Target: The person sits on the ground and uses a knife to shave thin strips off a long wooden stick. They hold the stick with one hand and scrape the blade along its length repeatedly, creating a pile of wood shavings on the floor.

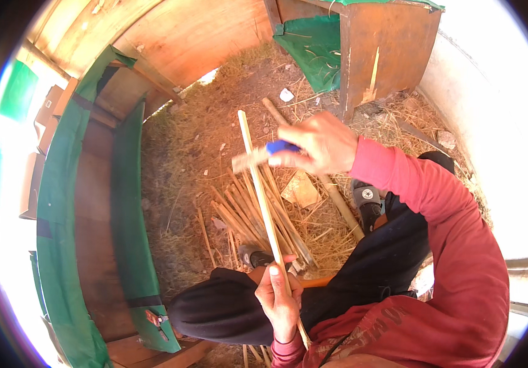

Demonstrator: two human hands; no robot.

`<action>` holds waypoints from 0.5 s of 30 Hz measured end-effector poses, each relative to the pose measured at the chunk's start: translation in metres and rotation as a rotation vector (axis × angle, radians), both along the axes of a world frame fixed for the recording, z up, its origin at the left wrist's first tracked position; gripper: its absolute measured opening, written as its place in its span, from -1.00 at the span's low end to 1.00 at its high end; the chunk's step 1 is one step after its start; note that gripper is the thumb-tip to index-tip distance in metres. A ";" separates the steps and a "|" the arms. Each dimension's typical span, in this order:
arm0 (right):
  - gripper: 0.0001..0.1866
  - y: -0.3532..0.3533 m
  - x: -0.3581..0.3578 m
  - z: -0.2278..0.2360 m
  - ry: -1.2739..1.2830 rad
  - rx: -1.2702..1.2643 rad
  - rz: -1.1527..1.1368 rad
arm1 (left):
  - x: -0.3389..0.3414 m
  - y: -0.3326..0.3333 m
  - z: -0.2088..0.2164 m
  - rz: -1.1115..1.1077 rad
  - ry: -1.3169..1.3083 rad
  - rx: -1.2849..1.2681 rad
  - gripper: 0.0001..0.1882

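Note:
A long, pale wooden strip [268, 218] slants up in front of me, its lower end close to my red top. My left hand [281, 300] is closed around its lower part, thumb lying along it. Higher up, my right hand [322, 146] grips the blue handle of a knife [282, 146]. The broad blade, smeared by motion, crosses the strip near its upper end; whether it touches the wood I cannot tell. Beneath the strip, a bundle of split wooden sticks [239, 211] lies on the ground between my feet.
A round pole [343, 205] and a flat wood block [301, 189] lie among straw and shavings. Green-covered shelving [132, 202] runs along the left, with a small red-and-black tool [156, 319] on it. A wooden cabinet [386, 55] stands at the far right, beside a white wall [491, 104].

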State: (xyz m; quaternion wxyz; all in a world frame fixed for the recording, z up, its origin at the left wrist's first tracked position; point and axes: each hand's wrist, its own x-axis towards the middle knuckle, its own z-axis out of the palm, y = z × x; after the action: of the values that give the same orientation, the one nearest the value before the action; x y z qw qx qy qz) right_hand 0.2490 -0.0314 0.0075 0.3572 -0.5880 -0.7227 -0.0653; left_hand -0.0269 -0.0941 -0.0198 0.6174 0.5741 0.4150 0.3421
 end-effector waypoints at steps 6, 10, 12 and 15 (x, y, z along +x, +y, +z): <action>-0.60 -0.009 -0.018 -0.009 -0.060 -0.006 0.069 | 0.005 -0.006 0.001 0.024 -0.058 0.016 -0.53; -0.58 -0.001 -0.010 -0.014 -0.149 -0.005 -0.103 | 0.004 -0.007 -0.002 0.044 -0.028 0.049 -0.55; -0.50 0.008 -0.002 -0.016 -0.218 0.006 -0.140 | 0.008 -0.004 -0.003 0.062 -0.011 0.026 -0.55; -0.35 0.027 0.032 -0.027 -0.085 -0.093 -0.461 | -0.003 -0.021 0.009 -0.055 0.048 0.050 -0.56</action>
State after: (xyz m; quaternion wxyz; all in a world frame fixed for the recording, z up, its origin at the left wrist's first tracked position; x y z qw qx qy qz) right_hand 0.2806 -0.0046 -0.0194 0.2746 -0.7501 -0.5860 -0.1364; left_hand -0.0295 -0.1151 -0.0107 0.6020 0.6084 0.4053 0.3213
